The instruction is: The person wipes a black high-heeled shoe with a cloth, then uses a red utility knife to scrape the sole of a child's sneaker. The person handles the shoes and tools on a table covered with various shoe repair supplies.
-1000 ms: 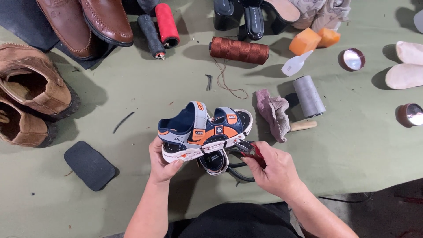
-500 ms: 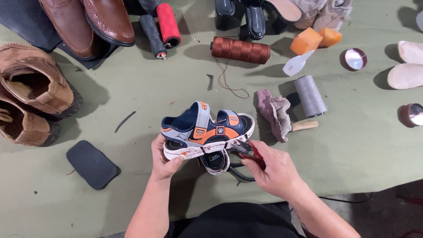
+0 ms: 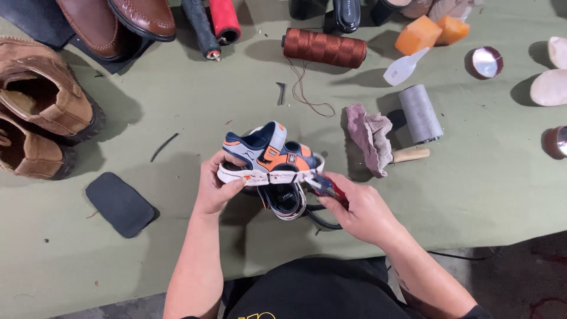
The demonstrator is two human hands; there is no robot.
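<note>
The left hand (image 3: 214,190) grips the heel end of a small blue, grey and orange sandal (image 3: 267,156), fingers clenched on its white sole to hold it on its side above the green bench (image 3: 177,118), sole edge toward the person, so the seam is open to the right hand (image 3: 360,208). That hand pinches a small red tool (image 3: 328,186) against the toe end. A second sandal (image 3: 286,199) lies just beneath; a rag (image 3: 368,133) and thread spools wait near
</note>
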